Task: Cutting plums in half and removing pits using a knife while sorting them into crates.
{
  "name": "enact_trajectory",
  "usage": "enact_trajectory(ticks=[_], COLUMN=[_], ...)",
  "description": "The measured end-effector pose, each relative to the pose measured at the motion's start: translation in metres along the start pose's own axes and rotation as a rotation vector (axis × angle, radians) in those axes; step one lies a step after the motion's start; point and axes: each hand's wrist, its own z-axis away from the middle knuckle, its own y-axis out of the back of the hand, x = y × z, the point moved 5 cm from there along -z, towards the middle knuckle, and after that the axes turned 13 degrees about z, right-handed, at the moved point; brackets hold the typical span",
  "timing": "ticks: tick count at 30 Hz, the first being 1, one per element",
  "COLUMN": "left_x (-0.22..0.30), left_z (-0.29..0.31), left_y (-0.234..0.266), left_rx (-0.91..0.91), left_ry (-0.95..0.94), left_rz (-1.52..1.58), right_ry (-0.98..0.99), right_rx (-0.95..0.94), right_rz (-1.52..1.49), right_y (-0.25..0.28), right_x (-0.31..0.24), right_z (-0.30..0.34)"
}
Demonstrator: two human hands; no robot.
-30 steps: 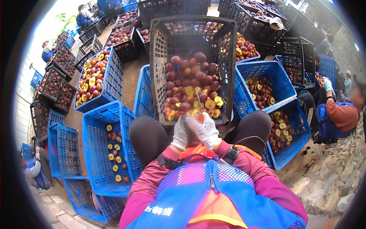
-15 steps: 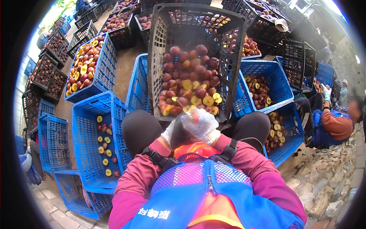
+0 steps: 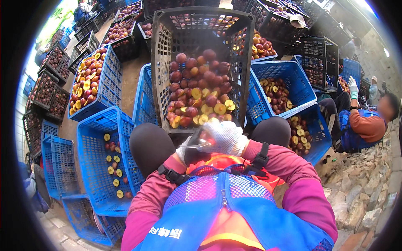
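Note:
Both my hands are together in front of the near edge of a black plastic crate (image 3: 158, 83) of whole and halved plums (image 3: 201, 90). My right hand (image 3: 228, 137), in a white knitted glove, is closed around a thin-bladed knife (image 3: 193, 146), its blade pointing left. A reddish patch shows at those fingers, blurred; I cannot tell whether it is fruit or handle. My left hand (image 3: 190, 151), in a white glove with a dark palm, curls just below the blade. What it holds, if anything, is hidden. The cut plums in the crate show yellow flesh.
Left of my knee stands a blue crate (image 3: 94, 167) with scattered plum halves; a fuller blue crate (image 3: 115, 79) lies beyond it. At right are blue crates (image 3: 299, 75) of cut plums. A co-worker (image 3: 366, 125) sits at far right, one gloved hand raised. Stacked black crates fill the back.
My right hand has turned and lowered slightly; the blade, which pointed up toward the crate, now lies across toward my left hand. The view has shifted a little; the co-worker's hand has risen.

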Motion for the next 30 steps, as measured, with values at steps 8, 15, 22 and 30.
enact_trajectory(ticks=[8,15,22,30], left_x=[0.035,-0.014,0.002,0.124], left_z=[-0.03,-0.033,-0.019,0.011], left_y=[-0.031,0.045,0.061,-0.044], left_rx=[0.342,0.51,0.857,0.559], left_ry=[-0.072,-0.294,-0.307,-0.352], left_rz=[0.222,-0.802,-0.64,0.521], right_ry=[-0.358,-0.246,-0.215,-0.61], right_rx=[0.083,0.127,0.171,-0.001], right_rz=[-0.01,0.031,-0.156,-1.191], right_y=[-0.06,-0.082,-0.078,-0.026], right_x=[-0.001,-0.003,-0.001,0.033], right_z=[-0.001,-0.012,-0.01,0.0])
